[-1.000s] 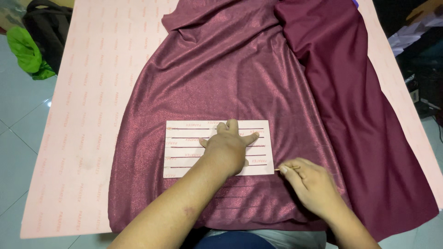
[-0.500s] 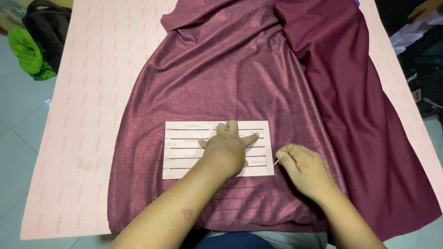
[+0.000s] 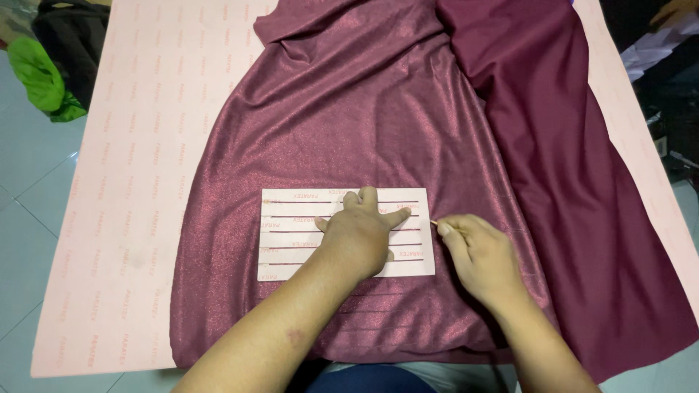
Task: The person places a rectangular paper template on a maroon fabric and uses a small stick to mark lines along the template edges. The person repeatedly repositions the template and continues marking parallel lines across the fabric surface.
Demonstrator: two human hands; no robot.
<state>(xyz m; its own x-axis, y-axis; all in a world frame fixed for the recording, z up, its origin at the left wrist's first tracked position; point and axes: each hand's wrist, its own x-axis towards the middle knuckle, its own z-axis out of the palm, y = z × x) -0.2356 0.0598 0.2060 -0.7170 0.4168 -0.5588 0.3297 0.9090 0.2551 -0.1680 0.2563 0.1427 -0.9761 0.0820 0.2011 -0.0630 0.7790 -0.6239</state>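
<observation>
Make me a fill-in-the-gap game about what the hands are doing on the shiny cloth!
1. The left hand lies flat on a pink card with dark ____ across it.
2. The right hand pinches a thin stick at the card's ____ edge.
3. The card lies on the shiny ____ cloth.
4. The cloth lies on a big ____ sheet covering the table.

Missing words: lines; right; maroon; pink

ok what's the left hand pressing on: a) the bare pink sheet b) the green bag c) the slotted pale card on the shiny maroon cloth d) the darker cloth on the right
c: the left hand lies flat, fingers spread, on the slotted pale card, which rests on the shiny maroon cloth.
</observation>
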